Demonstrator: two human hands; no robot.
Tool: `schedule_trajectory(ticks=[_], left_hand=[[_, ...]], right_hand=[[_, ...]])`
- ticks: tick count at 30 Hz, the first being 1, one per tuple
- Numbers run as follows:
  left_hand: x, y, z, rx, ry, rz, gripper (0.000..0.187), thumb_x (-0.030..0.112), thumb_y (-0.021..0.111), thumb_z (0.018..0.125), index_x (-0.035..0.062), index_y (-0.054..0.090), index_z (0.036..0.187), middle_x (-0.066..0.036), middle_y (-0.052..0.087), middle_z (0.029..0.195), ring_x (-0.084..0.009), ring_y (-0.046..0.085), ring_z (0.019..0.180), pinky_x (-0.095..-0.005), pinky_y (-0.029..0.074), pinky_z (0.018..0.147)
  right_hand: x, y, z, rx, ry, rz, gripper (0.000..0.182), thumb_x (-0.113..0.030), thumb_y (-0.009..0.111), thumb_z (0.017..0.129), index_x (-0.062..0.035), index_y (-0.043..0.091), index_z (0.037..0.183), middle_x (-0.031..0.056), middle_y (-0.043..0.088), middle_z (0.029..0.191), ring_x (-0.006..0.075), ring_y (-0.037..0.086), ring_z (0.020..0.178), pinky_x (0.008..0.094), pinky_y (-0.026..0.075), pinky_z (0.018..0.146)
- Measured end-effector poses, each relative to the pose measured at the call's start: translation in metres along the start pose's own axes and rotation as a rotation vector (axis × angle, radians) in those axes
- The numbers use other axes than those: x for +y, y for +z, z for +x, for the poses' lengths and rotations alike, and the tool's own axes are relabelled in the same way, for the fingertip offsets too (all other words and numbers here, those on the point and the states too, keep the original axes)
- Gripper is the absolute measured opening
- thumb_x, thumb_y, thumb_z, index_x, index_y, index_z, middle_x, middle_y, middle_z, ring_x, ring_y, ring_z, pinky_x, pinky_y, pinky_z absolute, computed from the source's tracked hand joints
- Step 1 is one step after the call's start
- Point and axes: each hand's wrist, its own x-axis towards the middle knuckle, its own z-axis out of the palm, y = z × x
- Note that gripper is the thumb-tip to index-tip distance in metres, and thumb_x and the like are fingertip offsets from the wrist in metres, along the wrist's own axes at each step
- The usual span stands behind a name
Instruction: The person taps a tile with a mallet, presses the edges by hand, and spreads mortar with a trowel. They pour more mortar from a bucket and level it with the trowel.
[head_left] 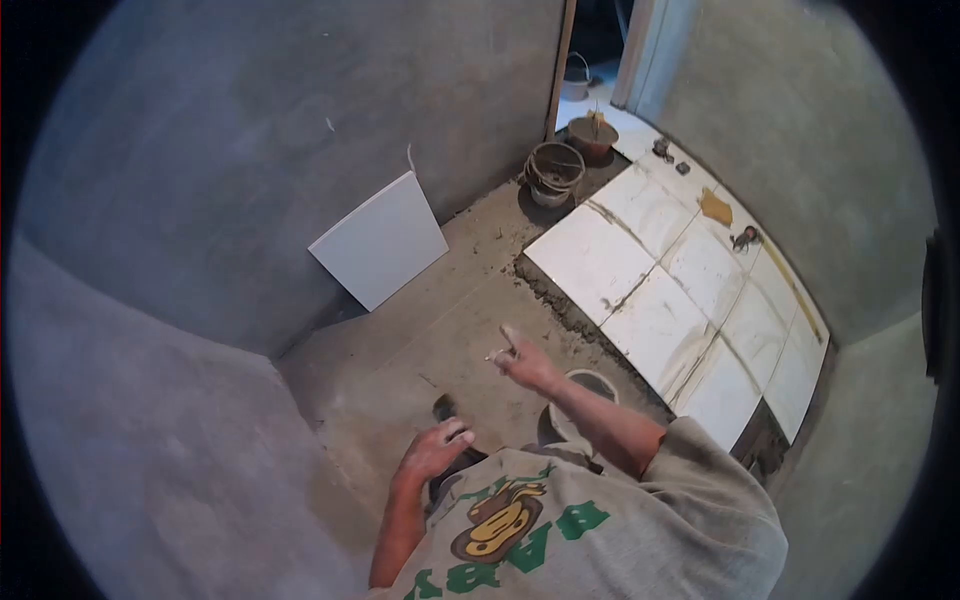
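Bucket (556, 425) sits on the grey floor (400, 350), just beside and partly under the right forearm, close in front of the person's body. Rim faces up; contents can't be made out.

Right hand (522, 365) is out over bare floor, ahead of the bucket. Index finger extended, thumb side spread from it, other fingers partly bent. Nothing visible in the grip. Contact with the floor: can't tell. Pale residue on the fingertips.

Left hand (435, 450) is lower and nearer the body, fingers curled, back of hand up. Can't tell if it grips anything. Dark object (445, 406) just past its fingers, too unclear to name.

Loose white tile (380, 240) stands tilted against the left-hand wall (250, 130), well apart from both hands.

Laid tiles (695, 270) cover the right side of the floor, grey smears along the joints. Rough mortar edge (572, 315) runs along their near-left side.

On the tiles: yellow-brown piece (716, 206), dark-and-red item (745, 238), long yellowish strip (790, 285) near the right wall.

Stacked buckets (553, 172) stand at the far corner of the bare floor, with a reddish bucket (593, 137) next to them, by the doorway.
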Motion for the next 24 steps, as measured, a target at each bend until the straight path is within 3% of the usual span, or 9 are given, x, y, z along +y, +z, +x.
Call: schedule_trajectory(ticks=[2,4,6,8,11,15,19,23,24], left_hand=[[-0.027,-0.016,0.038,0.052,-0.031,0.108,0.053,0.047,0.056,0.088,0.0049,0.060,0.120,-0.020,0.060,0.121,-0.0277,0.058,0.113,-0.0343,0.043,0.096],[-0.054,-0.056,0.066,0.100,-0.041,0.208,0.054,0.048,0.056,0.088,0.0060,0.060,0.121,-0.020,0.061,0.119,-0.0292,0.058,0.112,-0.0350,0.043,0.095],[-0.072,-0.087,0.094,0.082,-0.154,-0.129,0.056,0.048,0.057,0.087,0.0029,0.059,0.121,-0.020,0.062,0.116,-0.0290,0.059,0.110,-0.0351,0.043,0.095],[-0.075,-0.124,0.123,0.046,-0.235,-0.168,0.056,0.047,0.057,0.087,0.0028,0.059,0.122,-0.018,0.064,0.114,-0.0283,0.060,0.109,-0.0354,0.044,0.095],[-0.052,-0.190,0.193,-0.093,-0.106,0.051,0.055,0.046,0.056,0.088,0.0028,0.059,0.121,-0.017,0.064,0.114,-0.0278,0.060,0.109,-0.0357,0.044,0.093],[0.011,-0.235,0.302,-0.028,0.001,0.050,0.055,0.045,0.056,0.088,0.0009,0.059,0.120,-0.020,0.064,0.114,-0.0313,0.059,0.110,-0.0371,0.044,0.093],[0.054,-0.232,0.396,0.161,0.153,0.195,0.052,0.042,0.054,0.089,-0.0002,0.060,0.119,-0.022,0.063,0.112,-0.0350,0.059,0.109,-0.0375,0.044,0.093],[0.085,-0.195,0.464,-0.022,0.025,0.256,0.050,0.039,0.054,0.090,-0.0026,0.061,0.117,-0.022,0.065,0.106,-0.0330,0.061,0.101,-0.0399,0.045,0.090],[0.082,-0.185,0.477,-0.147,0.048,0.138,0.050,0.038,0.055,0.089,-0.0025,0.060,0.118,-0.022,0.065,0.108,-0.0309,0.061,0.103,-0.0401,0.044,0.091]], right_hand=[[-0.052,-0.021,0.026,0.066,-0.035,0.080,0.058,-0.033,0.058,0.090,-0.0034,0.042,0.138,0.0129,0.066,0.097,0.0156,0.063,0.078,0.0326,0.051,0.075],[-0.083,-0.027,0.052,-0.149,-0.100,0.134,0.055,-0.038,0.056,0.090,-0.0004,0.050,0.130,0.0194,0.059,0.123,0.0298,0.058,0.113,0.0380,0.045,0.096],[-0.089,-0.022,0.072,-0.184,-0.177,0.035,0.051,-0.038,0.056,0.090,-0.0031,0.054,0.127,0.0169,0.059,0.124,0.0310,0.058,0.112,0.0386,0.045,0.096],[-0.108,-0.022,0.080,-0.438,-0.005,-0.279,0.051,-0.039,0.055,0.090,-0.0038,0.053,0.127,0.0201,0.059,0.122,0.0356,0.057,0.112,0.0406,0.044,0.096],[-0.074,-0.022,0.093,-0.130,0.187,-0.360,0.052,-0.039,0.055,0.090,-0.0023,0.053,0.126,0.0232,0.059,0.119,0.0387,0.056,0.111,0.0425,0.044,0.097],[-0.048,-0.061,0.108,0.109,0.316,-0.234,0.053,-0.039,0.056,0.088,-0.0002,0.053,0.123,0.0252,0.060,0.114,0.0383,0.057,0.109,0.0438,0.044,0.094],[-0.028,-0.107,0.140,0.127,0.425,-0.159,0.055,-0.042,0.055,0.088,0.0015,0.053,0.122,0.0241,0.061,0.114,0.0392,0.056,0.110,0.0442,0.044,0.093],[0.031,-0.140,0.201,0.007,0.468,-0.074,0.052,-0.042,0.056,0.088,-0.0025,0.056,0.120,0.0242,0.061,0.112,0.0403,0.057,0.107,0.0467,0.045,0.091],[-0.004,-0.172,0.208,0.032,0.583,-0.129,0.049,-0.042,0.056,0.088,-0.0037,0.057,0.119,0.0244,0.061,0.111,0.0408,0.057,0.106,0.0483,0.046,0.090]])
